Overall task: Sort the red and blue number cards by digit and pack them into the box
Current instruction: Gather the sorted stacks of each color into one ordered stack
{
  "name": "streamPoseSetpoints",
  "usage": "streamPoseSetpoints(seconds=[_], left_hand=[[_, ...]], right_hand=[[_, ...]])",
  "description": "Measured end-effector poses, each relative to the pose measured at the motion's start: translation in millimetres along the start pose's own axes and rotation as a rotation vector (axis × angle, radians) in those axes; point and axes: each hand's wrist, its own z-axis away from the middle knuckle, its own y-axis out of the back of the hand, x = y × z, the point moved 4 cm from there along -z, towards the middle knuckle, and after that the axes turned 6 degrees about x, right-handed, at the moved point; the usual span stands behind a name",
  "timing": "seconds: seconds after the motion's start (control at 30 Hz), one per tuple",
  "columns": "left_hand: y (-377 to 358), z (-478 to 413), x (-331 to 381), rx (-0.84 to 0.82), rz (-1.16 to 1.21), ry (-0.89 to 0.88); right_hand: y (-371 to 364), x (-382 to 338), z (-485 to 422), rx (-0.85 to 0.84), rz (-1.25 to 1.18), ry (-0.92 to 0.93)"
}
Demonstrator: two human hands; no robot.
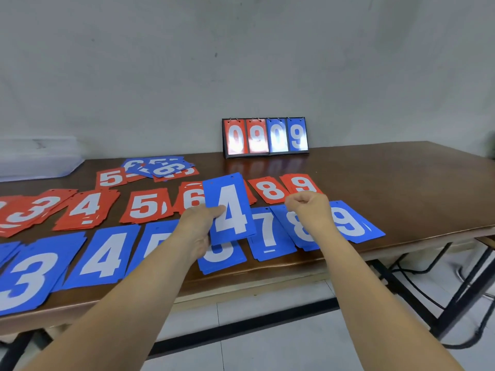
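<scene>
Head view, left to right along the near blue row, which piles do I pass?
blue 3 pile, blue 4 pile, blue 5 pile, blue 7 pile, blue 8 pile, blue 9 pile

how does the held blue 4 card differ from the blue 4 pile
The held blue 4 card is raised, pinched by the left hand; the blue 4 pile lies flat. The card looks single; the pile is stacked. Both show a white 4 on blue.
</scene>
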Motion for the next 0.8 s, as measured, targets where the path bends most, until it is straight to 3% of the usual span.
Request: streamPoseSetpoints(seconds=[0.17,0.43,0.8], left_hand=[[28,3,12,0.067,0.01,0.023],[104,8,37,0.172,0.036,0.016],[214,3,53,0.333,-0.098,-0.059]], right_hand=[[-21,-16,5,-0.029,-0.135,0.002],[-93,-49,27,-0.167,-0.137,0.103],[-166,-98,50,-0.253,-0.167,0.141]])
